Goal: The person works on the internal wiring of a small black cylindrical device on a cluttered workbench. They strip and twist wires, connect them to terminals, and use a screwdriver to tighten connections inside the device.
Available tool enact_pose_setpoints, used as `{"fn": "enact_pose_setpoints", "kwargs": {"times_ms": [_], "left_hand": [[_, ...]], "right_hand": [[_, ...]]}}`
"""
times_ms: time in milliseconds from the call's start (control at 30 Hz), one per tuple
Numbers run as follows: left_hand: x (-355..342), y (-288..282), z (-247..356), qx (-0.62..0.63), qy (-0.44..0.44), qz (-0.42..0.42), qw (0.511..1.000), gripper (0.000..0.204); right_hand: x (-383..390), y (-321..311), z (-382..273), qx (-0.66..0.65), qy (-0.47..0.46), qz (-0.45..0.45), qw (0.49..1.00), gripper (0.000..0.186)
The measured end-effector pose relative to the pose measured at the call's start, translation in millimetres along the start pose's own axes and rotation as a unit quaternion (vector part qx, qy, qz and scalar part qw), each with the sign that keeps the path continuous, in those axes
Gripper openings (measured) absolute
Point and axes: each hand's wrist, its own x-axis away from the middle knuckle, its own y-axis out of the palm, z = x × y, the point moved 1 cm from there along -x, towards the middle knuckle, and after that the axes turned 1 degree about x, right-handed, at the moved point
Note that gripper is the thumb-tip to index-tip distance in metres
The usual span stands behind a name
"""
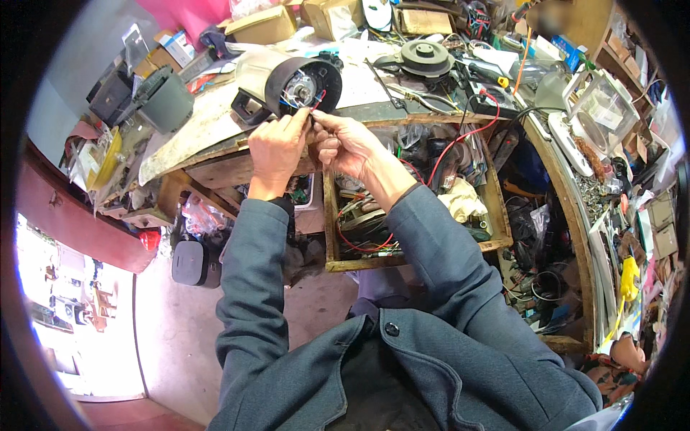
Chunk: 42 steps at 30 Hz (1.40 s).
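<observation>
An appliance body lies on its side on the bench, with its open black round base (329,80) facing me. A metal motor part (300,92) shows inside it, with a red wire (320,99) and blue wires leading out toward my fingertips. Both my hands meet just below the base's lower rim. My left hand (277,152) is closed in a pinch at the wire ends. Close against it, my right hand (346,146) pinches too, its other fingers curled. A small dark piece between the fingertips is mostly hidden.
Below my hands an open wooden drawer (417,255) holds tangled wires and parts. A round dark grey part (424,59) and pliers (424,100) lie on the bench to the right. At the left stands a grey-green container (165,100). A yellow tool (630,279) hangs far right.
</observation>
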Motion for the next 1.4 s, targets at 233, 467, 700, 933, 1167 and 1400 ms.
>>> {"fn": "enact_pose_setpoints", "kwargs": {"times_ms": [233, 467, 700, 933, 1167, 1400], "left_hand": [[-3, -1, 3, -0.011, -0.006, -0.017, 1.0, 0.026], [8, 10, -11, 0.016, -0.038, -0.007, 0.999, 0.023], [-6, 2, 5, -0.024, -0.027, -0.002, 0.999, 0.021], [0, 1, 4, -0.022, -0.032, -0.024, 0.999, 0.021], [-2, 3, 8, -0.027, -0.046, -0.013, 0.999, 0.024], [-1, 4, 7, -0.052, -0.035, -0.012, 0.998, 0.02]], "right_hand": [[-8, -2, -27, 0.588, -0.192, 0.124, 0.776, 0.018], [9, 40, -11, 0.839, -0.467, 0.09, 0.263, 0.016], [22, 14, -12, 0.65, -0.366, 0.192, 0.638, 0.052], [14, 14, 4, 0.212, -0.117, 0.025, 0.97, 0.033], [19, 16, 0, 0.806, -0.401, 0.179, 0.397, 0.013], [26, 16, -11, 0.725, -0.449, 0.191, 0.486, 0.036]]}}
